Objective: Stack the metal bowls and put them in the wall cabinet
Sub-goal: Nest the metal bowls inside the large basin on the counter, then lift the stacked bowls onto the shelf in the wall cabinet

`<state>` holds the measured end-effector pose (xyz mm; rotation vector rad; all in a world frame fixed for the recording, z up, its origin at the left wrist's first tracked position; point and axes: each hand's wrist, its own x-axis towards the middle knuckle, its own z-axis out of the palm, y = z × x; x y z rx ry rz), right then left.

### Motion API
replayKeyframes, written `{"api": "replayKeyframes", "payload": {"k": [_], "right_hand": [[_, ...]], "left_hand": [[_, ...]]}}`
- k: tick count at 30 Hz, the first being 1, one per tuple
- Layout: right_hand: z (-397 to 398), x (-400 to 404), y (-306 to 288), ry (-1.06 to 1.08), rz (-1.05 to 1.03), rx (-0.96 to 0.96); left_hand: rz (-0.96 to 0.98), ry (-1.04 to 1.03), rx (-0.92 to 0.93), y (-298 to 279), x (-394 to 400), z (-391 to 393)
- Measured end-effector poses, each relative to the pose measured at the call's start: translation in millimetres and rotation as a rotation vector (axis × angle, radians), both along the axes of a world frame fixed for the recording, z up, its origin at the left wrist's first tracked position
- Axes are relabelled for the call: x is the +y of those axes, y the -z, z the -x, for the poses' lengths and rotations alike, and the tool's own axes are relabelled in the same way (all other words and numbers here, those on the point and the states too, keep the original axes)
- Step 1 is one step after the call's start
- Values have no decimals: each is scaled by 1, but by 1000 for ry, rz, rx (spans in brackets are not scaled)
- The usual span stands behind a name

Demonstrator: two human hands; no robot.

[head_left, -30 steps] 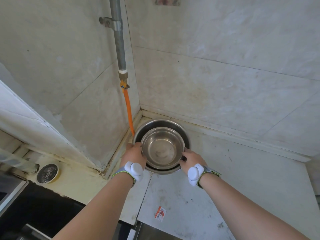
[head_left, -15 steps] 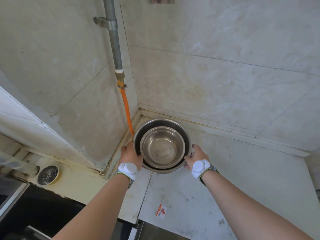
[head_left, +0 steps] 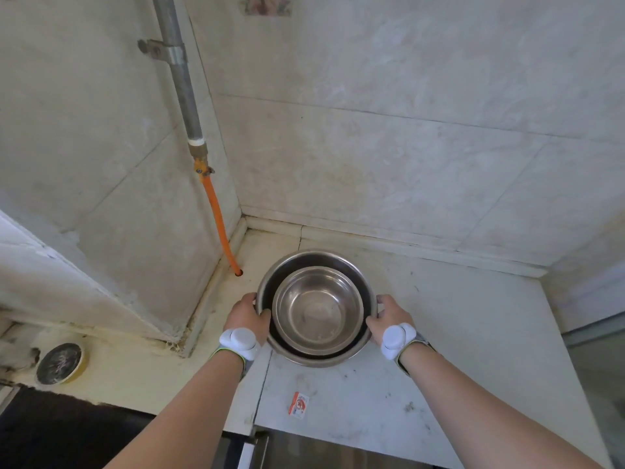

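Two metal bowls are nested: a smaller bowl (head_left: pixel 318 311) sits inside a larger bowl (head_left: pixel 306 258). The stack is above the white counter (head_left: pixel 456 333), near the corner. My left hand (head_left: pixel 247 316) grips the large bowl's left rim, thumb over the edge. My right hand (head_left: pixel 389 316) grips its right rim. The bowls appear lifted toward me, tilted slightly. No wall cabinet is in view.
A grey pipe (head_left: pixel 179 79) with an orange hose (head_left: pixel 218 225) runs down the left wall into a hole in the counter. A small red packet (head_left: pixel 300 404) lies near the counter's front edge. A round dark lid (head_left: pixel 61 363) rests at the lower left.
Both hands have shifted from the inner bowl's edge to the outer bowl's rim. The stack has come away from the corner toward me, exposing the hose hole.
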<state>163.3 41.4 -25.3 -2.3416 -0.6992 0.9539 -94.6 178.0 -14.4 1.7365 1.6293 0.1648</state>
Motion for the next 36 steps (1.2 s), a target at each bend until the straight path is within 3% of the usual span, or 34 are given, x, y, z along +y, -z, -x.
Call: {"api": "replayKeyframes", "payload": {"k": [17,28,36], "right_hand": [[-38,-128,-11,61,70,-93],[-67,-215,-51,115,-43,-140],[-87,-271,-114,137,-96,-210]], "left_hand": [[157,107,-115,-15,-89,-41],[106,125,-144,-57,-178,-72],[9,121,-211,-106,-231,-89]]}}
